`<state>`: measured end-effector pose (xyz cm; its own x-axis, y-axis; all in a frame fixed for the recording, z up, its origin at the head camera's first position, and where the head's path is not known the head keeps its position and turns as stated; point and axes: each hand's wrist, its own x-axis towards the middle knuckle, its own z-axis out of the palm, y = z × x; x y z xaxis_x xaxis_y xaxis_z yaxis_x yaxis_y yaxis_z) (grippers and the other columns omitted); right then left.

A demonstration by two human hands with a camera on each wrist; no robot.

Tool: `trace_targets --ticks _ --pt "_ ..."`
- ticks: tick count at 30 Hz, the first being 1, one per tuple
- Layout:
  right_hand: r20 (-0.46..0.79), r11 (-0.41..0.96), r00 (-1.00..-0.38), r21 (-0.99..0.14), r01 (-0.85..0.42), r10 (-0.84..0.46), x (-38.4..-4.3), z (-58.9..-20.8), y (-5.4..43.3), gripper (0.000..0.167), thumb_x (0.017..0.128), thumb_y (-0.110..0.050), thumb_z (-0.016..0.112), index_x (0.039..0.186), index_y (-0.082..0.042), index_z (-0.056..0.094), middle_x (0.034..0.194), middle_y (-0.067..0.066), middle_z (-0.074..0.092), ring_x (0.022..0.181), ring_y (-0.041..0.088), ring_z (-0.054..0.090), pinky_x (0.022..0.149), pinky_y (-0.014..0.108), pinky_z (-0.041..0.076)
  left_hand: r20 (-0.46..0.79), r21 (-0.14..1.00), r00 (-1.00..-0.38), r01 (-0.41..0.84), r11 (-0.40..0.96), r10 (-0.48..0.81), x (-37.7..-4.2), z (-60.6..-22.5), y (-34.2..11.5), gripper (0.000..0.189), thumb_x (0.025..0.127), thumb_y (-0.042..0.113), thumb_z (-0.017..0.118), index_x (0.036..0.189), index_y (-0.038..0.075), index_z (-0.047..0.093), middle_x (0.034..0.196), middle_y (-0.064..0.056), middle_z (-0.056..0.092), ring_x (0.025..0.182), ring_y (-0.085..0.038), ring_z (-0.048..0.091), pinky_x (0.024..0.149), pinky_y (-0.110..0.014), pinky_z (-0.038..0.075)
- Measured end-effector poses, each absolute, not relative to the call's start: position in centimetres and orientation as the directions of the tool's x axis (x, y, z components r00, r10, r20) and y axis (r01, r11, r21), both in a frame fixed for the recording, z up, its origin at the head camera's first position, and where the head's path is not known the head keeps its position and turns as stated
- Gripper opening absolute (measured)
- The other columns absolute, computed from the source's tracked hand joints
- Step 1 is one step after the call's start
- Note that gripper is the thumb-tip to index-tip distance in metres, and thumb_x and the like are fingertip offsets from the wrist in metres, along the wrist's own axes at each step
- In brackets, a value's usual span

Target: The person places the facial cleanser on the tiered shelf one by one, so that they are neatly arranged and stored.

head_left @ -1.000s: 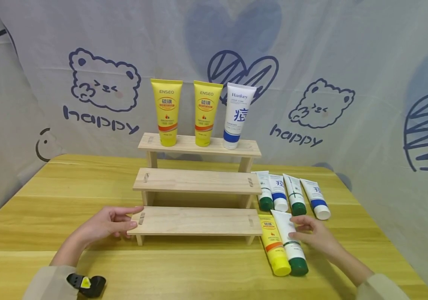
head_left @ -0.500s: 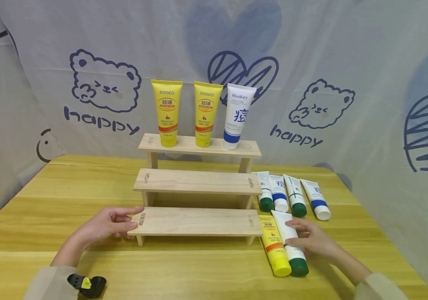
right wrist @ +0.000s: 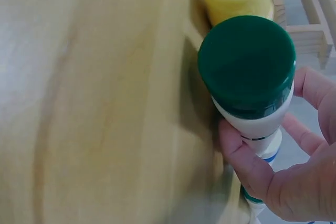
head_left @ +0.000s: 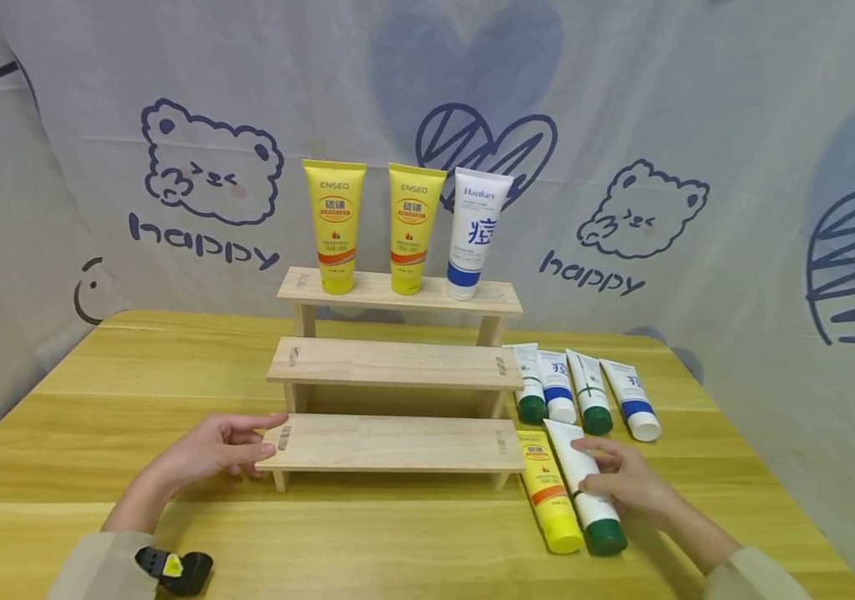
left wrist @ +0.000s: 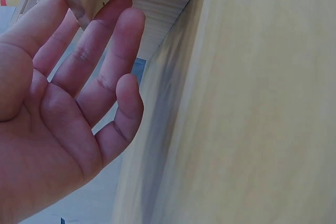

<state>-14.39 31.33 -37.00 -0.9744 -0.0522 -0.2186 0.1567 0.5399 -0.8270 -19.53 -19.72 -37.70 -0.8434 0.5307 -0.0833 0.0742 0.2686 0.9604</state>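
A three-tier wooden display stand (head_left: 392, 443) stands mid-table. At the left end of its lowest board, my left hand (head_left: 206, 450) grips the edge between thumb and forefinger. In the left wrist view the other fingers (left wrist: 128, 40) of the left hand are loosely bent beside the board's end. To the right of the stand, my right hand (head_left: 633, 482) holds a white squeeze tube with a green cap (head_left: 576, 471), thumb on one side and fingers on the other. The green cap (right wrist: 248, 64) points at the right wrist camera. Beside it lies a yellow squeeze tube (head_left: 547, 492).
On the top tier stand two yellow tubes (head_left: 334, 225) (head_left: 412, 227) and one white tube with a blue band (head_left: 476, 233). Several white tubes (head_left: 588, 390) with green or white caps lie behind the right hand. A printed curtain (head_left: 367, 75) hangs behind the table (head_left: 307, 550).
The right hand has closed round the green-capped tube, and its cap end has swung right, away from the yellow tube. My left hand stays at the stand.
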Motion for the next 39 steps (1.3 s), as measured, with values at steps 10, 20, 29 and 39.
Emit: trace_targets --ticks 10,20,29,39 --pt "-0.273 0.428 -0.961 -0.874 0.229 -0.043 -14.4 -35.8 31.5 0.06 0.077 -0.005 0.061 0.131 -0.002 0.034 0.107 0.025 0.045 0.077 0.025 0.054 0.057 0.036 0.049 -0.074 0.963 -0.84 0.08 0.257 0.538 -19.4 -37.6 -19.7 0.057 0.088 0.016 0.058 0.132 -0.008 0.032 0.088 -0.011 0.063 0.069 -0.026 0.062 0.057 -0.029 0.046" --pt "-0.233 0.402 -0.972 -0.893 0.2 -0.036 -14.7 -35.4 31.6 0.074 0.078 -0.003 0.058 0.14 -0.012 0.019 0.121 0.036 0.029 0.082 0.03 0.053 0.06 0.04 0.049 -0.072 0.963 -0.842 0.081 0.257 0.535 -19.5 -37.7 -19.7 0.057 0.087 0.016 0.058 0.132 -0.008 0.032 0.088 -0.011 0.063 0.069 -0.024 0.062 0.057 -0.029 0.046" --pt "-0.194 0.324 -0.981 -0.929 0.177 -0.019 -15.3 -34.9 31.7 0.078 0.079 -0.003 0.056 0.142 -0.015 0.013 0.129 0.031 0.02 0.084 0.025 0.049 0.054 0.03 0.046 -0.062 0.961 -0.843 0.094 0.26 0.535 -19.5 -37.8 -19.7 0.057 0.087 0.015 0.059 0.132 -0.008 0.033 0.088 -0.012 0.063 0.068 -0.025 0.062 0.056 -0.029 0.046" --pt "-0.102 0.23 -0.995 -0.968 0.095 -0.022 -15.7 -34.5 31.1 0.068 0.081 -0.01 0.062 0.137 -0.016 0.023 0.136 0.029 0.015 0.095 0.029 0.046 0.067 0.036 0.049 -0.062 0.961 -0.844 0.093 0.259 0.532 -19.5 -37.8 -19.7 0.056 0.087 0.015 0.059 0.132 -0.008 0.034 0.088 -0.012 0.063 0.068 -0.024 0.061 0.056 -0.029 0.046"
